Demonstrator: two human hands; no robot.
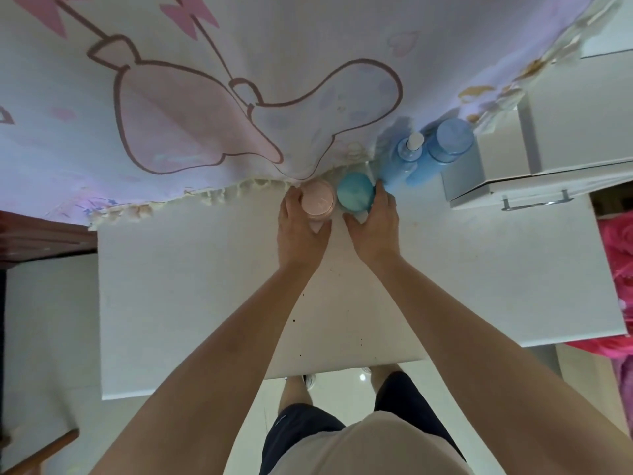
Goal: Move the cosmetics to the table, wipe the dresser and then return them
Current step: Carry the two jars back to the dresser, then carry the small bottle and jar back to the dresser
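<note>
On the white dresser top, close to the back edge, stand a pink jar and a teal jar side by side. My left hand grips the pink jar, with the thumb and fingers curled round its sides. My right hand grips the teal jar in the same way. Right of them stand two blue bottles: one with a white pump top and one with a blue cap. Neither hand touches the bottles.
A cloth with a pink and lilac cartoon print hangs behind the dresser, its fringe on the back edge. A white drawer box with a metal handle sits at the right. Dark wooden furniture stands at the left, and a pink fabric at the right.
</note>
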